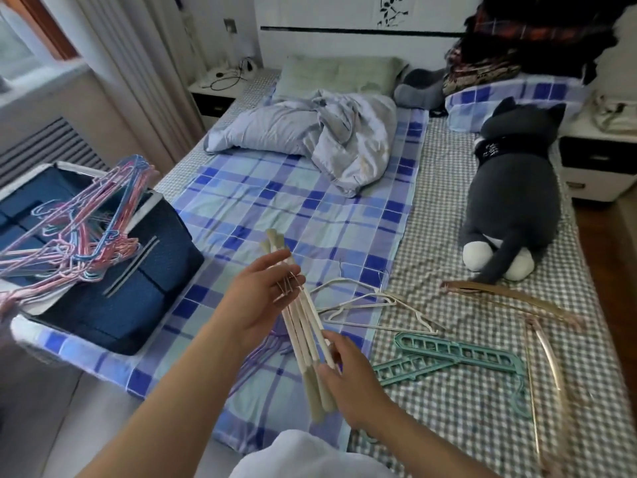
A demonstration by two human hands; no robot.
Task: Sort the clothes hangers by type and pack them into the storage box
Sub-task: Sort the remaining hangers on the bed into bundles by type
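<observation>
My left hand [265, 301] grips the middle of a bundle of cream stick hangers [303, 326], its fingers around their metal hooks. At the bundle's lower end my right hand [348, 377] holds the sticks. A dark blue storage box [138, 270] stands on the bed at the left, with a tangle of pink and blue wire hangers [76, 229] piled in and over it. On the bed lie white wire hangers [372, 312], teal slotted hangers [455, 357], gold hangers [537, 326] and, under the bundle, purple wire hangers [265, 353].
A grey plush cat [510, 201] lies on the checked sheet at the right. A crumpled pale quilt [320, 136] and a green pillow [337, 74] are at the head of the bed. Nightstands stand on both sides; a radiator is at the left.
</observation>
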